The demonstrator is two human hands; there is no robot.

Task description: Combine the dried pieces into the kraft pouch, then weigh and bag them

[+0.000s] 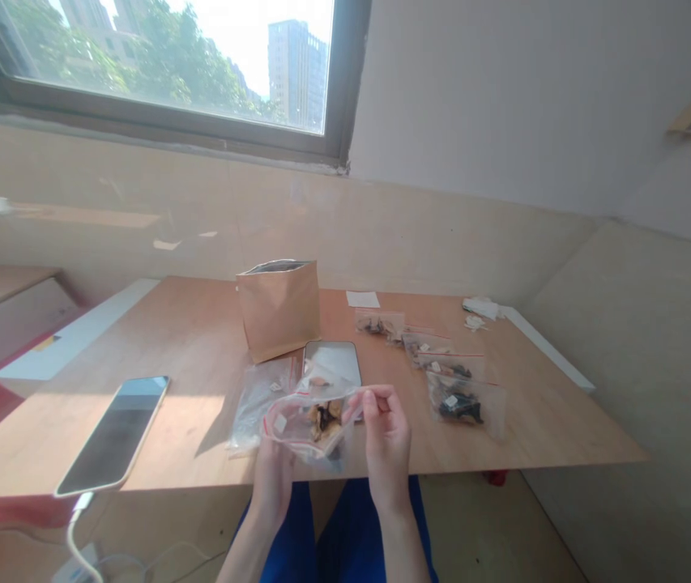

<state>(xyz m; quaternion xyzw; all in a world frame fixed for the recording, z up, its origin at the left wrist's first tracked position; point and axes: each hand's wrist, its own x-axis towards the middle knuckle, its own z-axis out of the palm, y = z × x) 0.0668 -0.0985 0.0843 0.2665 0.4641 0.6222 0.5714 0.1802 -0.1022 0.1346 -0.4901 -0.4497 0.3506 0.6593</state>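
Between my two hands is a clear zip-lock bag (333,453) with a red-edged mouth, spread wide. Brown dried pieces, perhaps mushroom, show inside it. My left hand (275,465) grips the bag's left side from below, its fingers partly hidden by the plastic. My right hand (386,429) pinches the right end of the rim between thumb and fingers. Just behind the bag lies a flat, pale device with a dark edge (336,356), partly covered. To its left, flat clear bags (251,405) rest on the table.
An upright brown paper pouch (281,312) stands open-topped behind the bags. Several filled zip-lock bags (460,405) line the right side. A phone (117,433) with a white cable (78,534) lies at left on the wooden table (539,421). White scraps (479,309) sit at the back right.
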